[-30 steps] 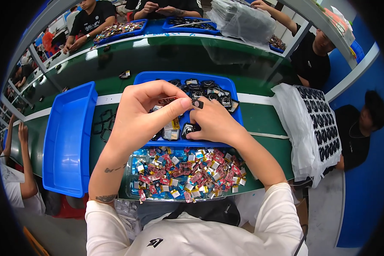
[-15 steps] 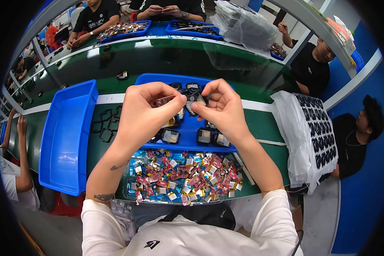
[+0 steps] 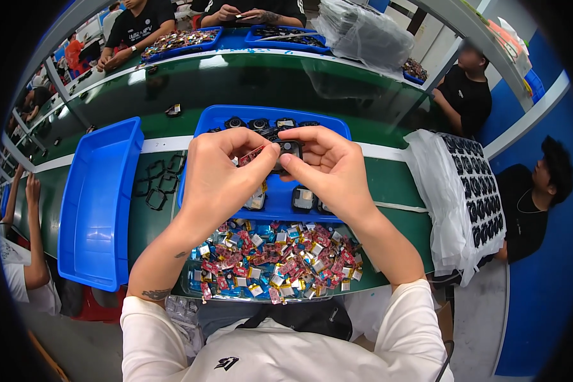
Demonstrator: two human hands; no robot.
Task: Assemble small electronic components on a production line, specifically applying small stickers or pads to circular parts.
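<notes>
Above a blue tray (image 3: 205, 120), both my hands meet at their fingertips. My left hand (image 3: 226, 169) pinches a small red circuit board (image 3: 251, 155) between thumb and fingers. Gripped in my right hand (image 3: 332, 167) is a small black casing (image 3: 292, 149), tilted toward me and touching the left fingertips. Several black casings, some with pale battery-like parts inside, lie in the tray; one such casing (image 3: 303, 198) shows below my right hand. Closer to me, a clear tray holds a pile of red circuit boards with small silver batteries (image 3: 277, 261).
An empty-looking blue bin (image 3: 95, 204) stands at the left, with black frames (image 3: 155, 198) beside it. At the right are stacked trays of black parts (image 3: 471, 191) in white wrapping. Co-workers sit beyond the green conveyor belt (image 3: 248, 83), and metal rack posts cross the edges.
My right hand has come up to the left one with a black casing now clear in its fingers. A loose part on the belt has shifted slightly left.
</notes>
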